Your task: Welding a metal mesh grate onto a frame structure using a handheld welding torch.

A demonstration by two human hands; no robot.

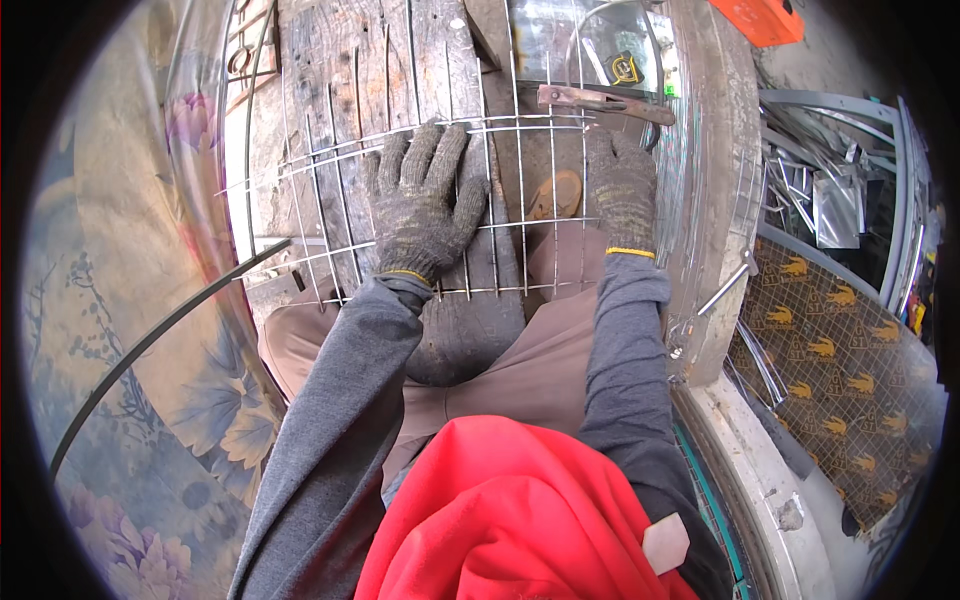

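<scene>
A grid of thin metal wires (pixel 553 190) lies over a dark, worn wooden board (pixel 450 345) between my knees. My left hand (pixel 425 195), in a dark knit glove with a yellow cuff edge, rests flat on the grid, palm down. Its fingers are spread and point toward the grid's far double wire. At the right edge of the grid is my right hand (pixel 622 195), gloved the same way, fingers stretched forward and close together; its thumb is hidden. Just beyond those fingertips lies a rusty, plier-like hand tool (pixel 605 100) with long handles.
Floral sheeting (pixel 150 330) covers the left side, crossed by a dark curved strip (pixel 150 345). A shiny metal sheet (pixel 540 45) lies at the far side. To the right are an orange object (pixel 762 20), metal scraps (pixel 838 205), a patterned brown panel (pixel 830 375) and a hammer-like tool (pixel 730 283).
</scene>
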